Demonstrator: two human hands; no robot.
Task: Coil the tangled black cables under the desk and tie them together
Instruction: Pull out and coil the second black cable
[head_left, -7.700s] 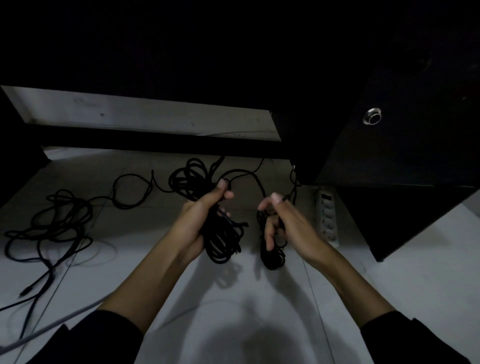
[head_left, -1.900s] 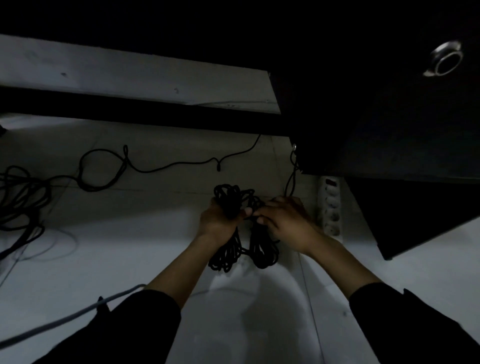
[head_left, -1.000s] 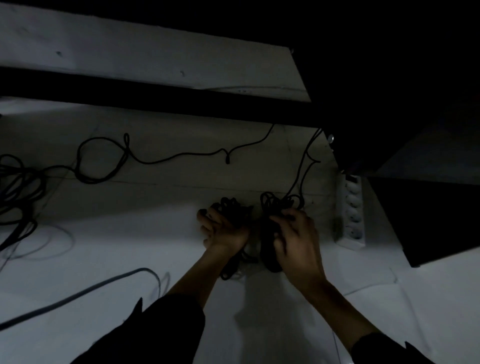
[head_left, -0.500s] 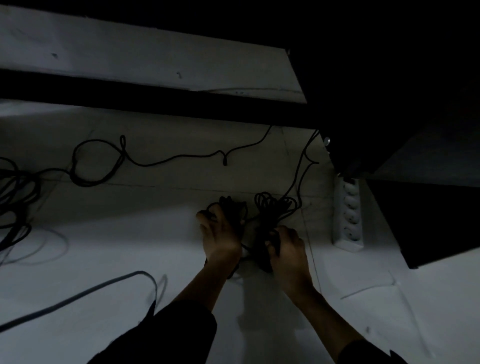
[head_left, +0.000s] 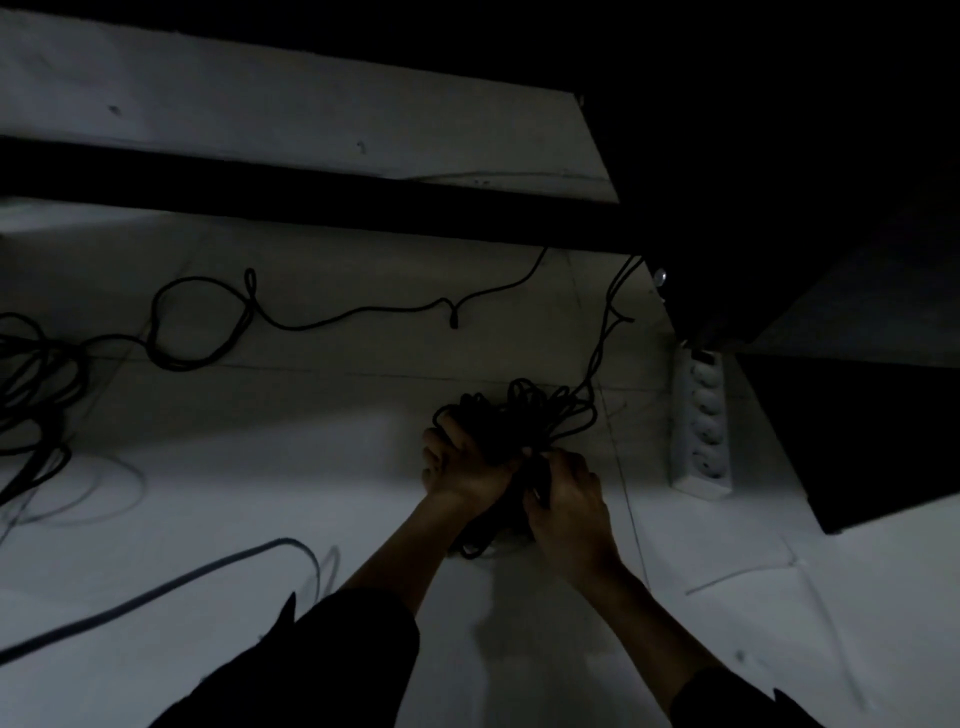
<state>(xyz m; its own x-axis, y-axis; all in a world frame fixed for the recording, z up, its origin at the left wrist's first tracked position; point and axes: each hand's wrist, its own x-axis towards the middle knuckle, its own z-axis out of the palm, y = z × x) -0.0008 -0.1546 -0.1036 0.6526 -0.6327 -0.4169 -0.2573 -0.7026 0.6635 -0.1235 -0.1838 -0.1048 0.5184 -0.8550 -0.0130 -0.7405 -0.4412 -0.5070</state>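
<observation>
Closest in, two dark sleeves (head_left: 322, 660) are seen reaching forward over the pale floor (head_left: 260, 493), which is where everything sits, so no counter top involved here. A grey cable (head_left: 156, 587) is laid across the floor on the left, near the sleeve.

A bit further out, the coil (head_left: 519, 421) of black cable is held low over the floor between both hands. The left hand (head_left: 460, 467) is wrapped around the coil's middle from the left, fingers curled over the bunch. The right hand (head_left: 569, 499) is closed on the same bunch from the right side, fingers tucked into the strands; whether a loose end is pinched there can't be made out, it's too dark. Loops are fanned out above the hands and a smaller bit is hanging out below.

So the coiling of this bundle looks pretty much done, and the tying step seems to be the one in hand. What's probably needed next: a free tail gets wrapped around the waist of the coil and tucked through, while the bunch is kept squeezed so the loops aren't sprung loose.

Past the hands, a thin lead (head_left: 602, 338) is run from the coil up toward the dark desk (head_left: 779, 208). A white power strip (head_left: 704, 426) is lying just right of it. Further left, a loose cable (head_left: 311, 322) is snaked across the floor, and a tangle (head_left: 36, 395) is left at the far left edge, not yet dealt with.
</observation>
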